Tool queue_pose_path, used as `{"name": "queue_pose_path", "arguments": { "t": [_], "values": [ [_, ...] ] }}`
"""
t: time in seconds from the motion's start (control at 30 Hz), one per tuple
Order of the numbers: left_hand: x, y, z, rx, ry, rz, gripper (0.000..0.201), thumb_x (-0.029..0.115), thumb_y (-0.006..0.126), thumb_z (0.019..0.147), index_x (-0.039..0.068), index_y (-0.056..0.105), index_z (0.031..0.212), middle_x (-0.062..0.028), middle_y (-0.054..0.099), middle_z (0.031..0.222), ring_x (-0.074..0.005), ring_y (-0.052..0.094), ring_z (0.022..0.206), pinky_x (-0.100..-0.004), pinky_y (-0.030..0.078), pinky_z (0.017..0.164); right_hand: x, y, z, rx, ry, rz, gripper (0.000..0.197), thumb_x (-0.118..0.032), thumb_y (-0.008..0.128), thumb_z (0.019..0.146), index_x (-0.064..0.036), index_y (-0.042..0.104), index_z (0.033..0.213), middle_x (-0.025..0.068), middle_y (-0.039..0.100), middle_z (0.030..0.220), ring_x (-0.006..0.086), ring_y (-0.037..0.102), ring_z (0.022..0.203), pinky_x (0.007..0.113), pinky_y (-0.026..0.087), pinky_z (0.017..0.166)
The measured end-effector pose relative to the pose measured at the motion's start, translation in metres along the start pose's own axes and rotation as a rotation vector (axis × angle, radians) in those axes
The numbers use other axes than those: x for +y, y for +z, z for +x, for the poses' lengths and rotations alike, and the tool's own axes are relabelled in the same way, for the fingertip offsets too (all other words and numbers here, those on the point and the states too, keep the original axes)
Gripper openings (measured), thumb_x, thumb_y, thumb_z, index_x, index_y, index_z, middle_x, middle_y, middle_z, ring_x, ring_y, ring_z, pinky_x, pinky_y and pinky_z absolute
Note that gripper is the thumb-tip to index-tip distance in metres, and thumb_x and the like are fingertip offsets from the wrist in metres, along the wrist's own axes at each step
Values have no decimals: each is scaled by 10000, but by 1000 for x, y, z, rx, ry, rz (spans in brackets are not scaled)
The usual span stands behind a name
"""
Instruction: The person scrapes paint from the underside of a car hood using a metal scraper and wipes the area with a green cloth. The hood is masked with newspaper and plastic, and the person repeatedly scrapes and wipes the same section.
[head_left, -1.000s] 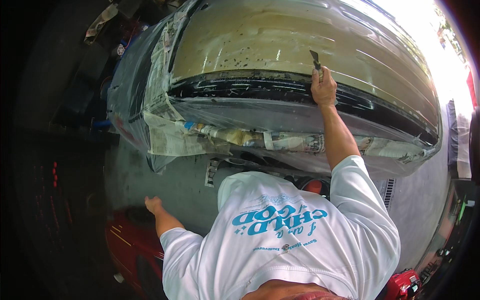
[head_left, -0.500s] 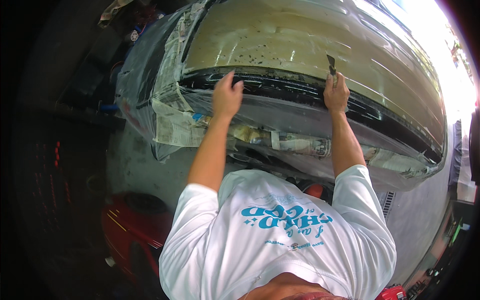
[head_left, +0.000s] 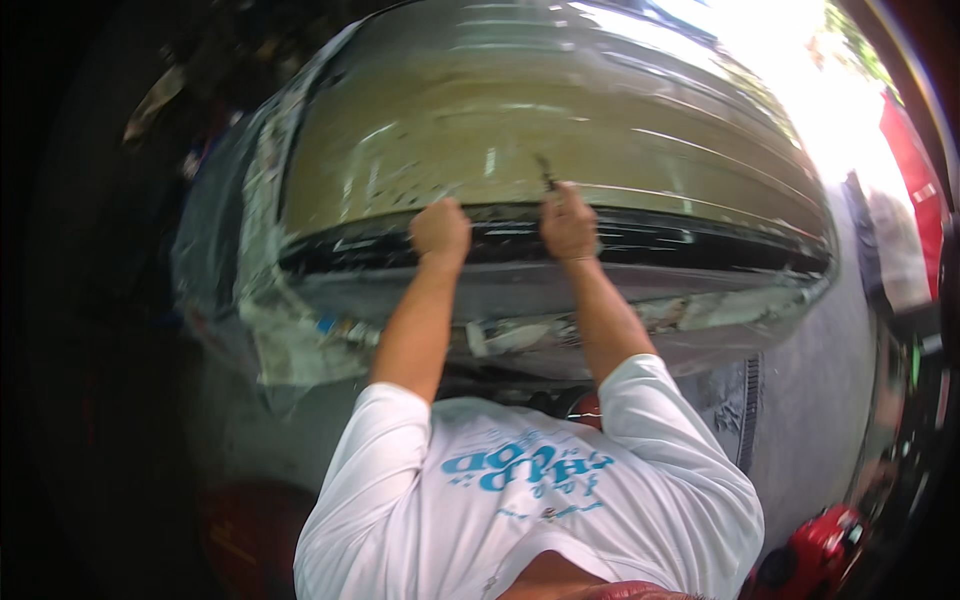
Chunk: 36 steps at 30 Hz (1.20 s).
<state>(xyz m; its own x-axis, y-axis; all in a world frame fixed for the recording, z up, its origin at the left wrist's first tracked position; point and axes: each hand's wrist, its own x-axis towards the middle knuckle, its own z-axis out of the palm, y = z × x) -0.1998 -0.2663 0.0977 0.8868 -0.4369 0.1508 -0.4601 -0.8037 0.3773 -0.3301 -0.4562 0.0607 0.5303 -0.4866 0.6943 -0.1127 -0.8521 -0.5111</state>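
Note:
My right hand (head_left: 570, 222) is closed round the handle of a small scraper (head_left: 546, 175), its thin blade pointing away over the tan roof panel (head_left: 570, 130) of a vehicle. My left hand (head_left: 440, 232) is closed above the black strip (head_left: 680, 236) along the panel's near edge. Something small and pale shows by its fingertips, too blurred to name. Dark flecks (head_left: 405, 188) lie on the panel just beyond that hand. Whether the blade touches the surface I cannot tell.
Newspaper (head_left: 262, 190) and clear plastic sheeting (head_left: 215, 215) cover the vehicle's left side and the part nearest me. A red machine (head_left: 830, 540) stands at the lower right, near a floor drain grate (head_left: 750, 410). Red and white fabric hangs at the far right.
My right hand has come left with the scraper, closer to my left hand. The fingers of my left hand, apart before, are now closed. The whole view has shifted.

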Motion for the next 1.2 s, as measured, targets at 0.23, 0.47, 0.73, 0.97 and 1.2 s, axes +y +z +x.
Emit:
{"name": "queue_pose_path", "arguments": {
  "t": [0.23,0.47,0.73,0.97,1.2],
  "values": [
    [1,9,7,123,-78,-9,173,83,652,908,42,772,1025,-200,778,993,-414,753,958,-514,595,835,-4,-5,3,-14,75,23,308,-274,690,996,-38,635,1187,205,731,1091,437,725,949,494,601,781],
    [1,6,10,42,-77,12,186,120,665,900,18,767,1017,-232,771,1001,-444,744,978,-516,593,863,-10,-3,1,-25,101,61,298,-233,702,980,-45,641,1204,221,731,1080,450,719,968,490,591,804],
    [27,-16,8,-87,-92,83,271,224,723,878,43,773,1074,-229,771,1024,-419,749,1018,-511,596,873,-3,-2,0,5,65,51,309,-258,700,974,-46,634,1190,216,735,1069,446,725,916,497,603,767],
    [3,2,9,60,-68,-30,189,132,736,855,32,757,1014,-212,771,981,-425,747,958,-512,597,833,-7,-7,2,-18,97,74,307,-260,697,976,-56,624,1193,209,733,1063,450,718,929,504,598,768],
    [2,0,16,4,-62,-28,168,119,742,830,38,754,977,-218,761,938,-436,737,932,-520,582,817,-5,-5,1,3,83,46,311,-296,689,983,-60,635,1179,188,736,1040,434,724,873,503,602,736]
  ]
}}
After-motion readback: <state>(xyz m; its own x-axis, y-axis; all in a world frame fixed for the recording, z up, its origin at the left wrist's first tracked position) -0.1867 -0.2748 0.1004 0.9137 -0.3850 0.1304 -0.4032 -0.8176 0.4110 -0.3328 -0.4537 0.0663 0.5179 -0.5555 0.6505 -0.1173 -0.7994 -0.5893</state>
